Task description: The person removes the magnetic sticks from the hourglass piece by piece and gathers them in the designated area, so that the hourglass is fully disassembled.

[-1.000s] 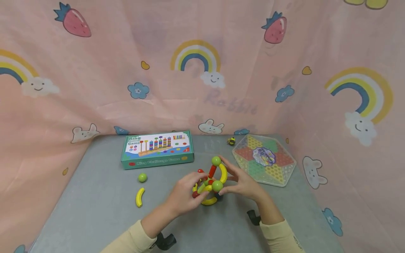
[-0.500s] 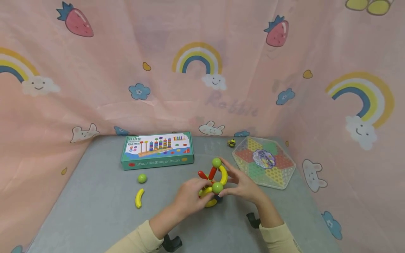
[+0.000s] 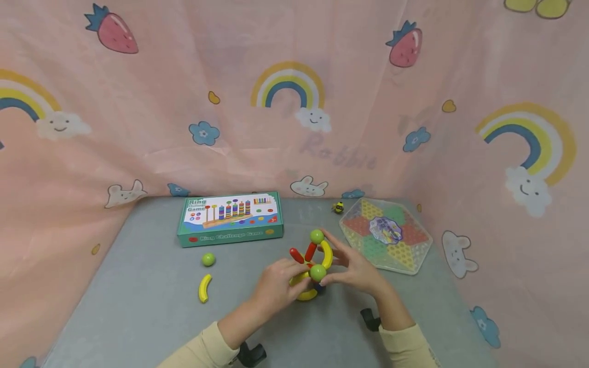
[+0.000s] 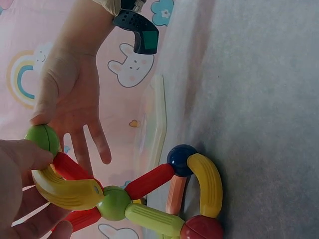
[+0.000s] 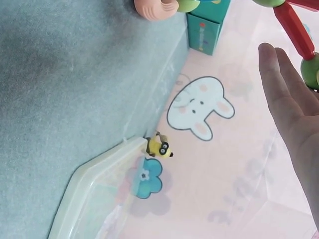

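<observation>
A magnetic ball-and-stick toy [image 4: 112,203] of green, blue and red balls with red, green and yellow sticks stands on the table. My left hand [image 3: 276,281] pinches a yellow curved stick [image 4: 67,193] beside the front green ball [image 3: 318,272]. Opposite, my right hand [image 3: 352,266] spans the toy's right side, thumb at that ball and forefinger by the upper green ball [image 3: 317,236]. Between those balls runs another yellow curved stick [image 3: 327,255]. A red stick [image 3: 296,255] juts up at the back. My left hand hides part of the base in the head view.
Left on the grey table [image 3: 138,286] lie a loose green ball [image 3: 208,259] and a yellow curved stick [image 3: 205,288]. Behind are a green game box [image 3: 230,220], a small bee figure [image 3: 338,207] and a hexagonal clear-lidded board [image 3: 386,235].
My left hand has shifted right and closer to the front green ball, covering more of the toy's lower left side. My right hand stays in about the same place.
</observation>
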The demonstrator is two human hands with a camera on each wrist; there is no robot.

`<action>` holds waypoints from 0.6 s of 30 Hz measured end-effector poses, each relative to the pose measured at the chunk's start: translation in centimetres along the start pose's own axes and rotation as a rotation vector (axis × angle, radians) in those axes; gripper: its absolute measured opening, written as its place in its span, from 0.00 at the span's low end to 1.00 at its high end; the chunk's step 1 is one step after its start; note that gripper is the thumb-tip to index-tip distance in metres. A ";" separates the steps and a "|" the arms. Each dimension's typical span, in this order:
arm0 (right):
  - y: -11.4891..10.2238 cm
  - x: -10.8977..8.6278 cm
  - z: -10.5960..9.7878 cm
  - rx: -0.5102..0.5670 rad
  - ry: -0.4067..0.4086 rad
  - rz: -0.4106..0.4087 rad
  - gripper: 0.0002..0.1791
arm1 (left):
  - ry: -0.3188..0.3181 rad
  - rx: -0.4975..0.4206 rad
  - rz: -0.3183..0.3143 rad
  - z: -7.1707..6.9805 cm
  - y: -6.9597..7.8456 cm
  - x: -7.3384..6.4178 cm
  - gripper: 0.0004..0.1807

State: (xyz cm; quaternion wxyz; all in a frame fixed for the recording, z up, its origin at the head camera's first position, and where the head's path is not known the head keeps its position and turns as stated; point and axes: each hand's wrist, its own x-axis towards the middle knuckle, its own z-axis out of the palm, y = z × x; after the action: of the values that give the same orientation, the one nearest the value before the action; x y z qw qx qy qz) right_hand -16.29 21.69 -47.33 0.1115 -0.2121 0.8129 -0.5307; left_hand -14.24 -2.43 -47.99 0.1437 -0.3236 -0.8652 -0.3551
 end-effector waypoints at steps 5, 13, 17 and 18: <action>-0.1 0.0 0.0 0.010 -0.008 -0.008 0.57 | 0.016 -0.105 -0.042 -0.5 0.1 -0.2 0.11; 0.0 0.2 0.0 0.009 -0.009 0.005 0.57 | 0.028 -0.320 -0.193 -2.8 0.2 -0.2 0.13; -0.2 0.1 0.0 0.010 -0.010 0.014 0.58 | 0.031 -0.365 -0.224 -3.9 -0.3 0.0 0.13; -0.2 0.1 0.0 0.011 -0.010 0.017 0.58 | 0.024 -0.378 -0.241 -4.2 -0.5 0.0 0.12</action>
State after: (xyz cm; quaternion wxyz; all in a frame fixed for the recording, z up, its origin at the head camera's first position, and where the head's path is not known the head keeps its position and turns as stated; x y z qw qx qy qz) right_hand -16.37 21.55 -47.15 0.1214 -0.2071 0.8113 -0.5331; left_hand -14.50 -5.69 -45.29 0.0471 -0.2347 -0.8141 -0.5292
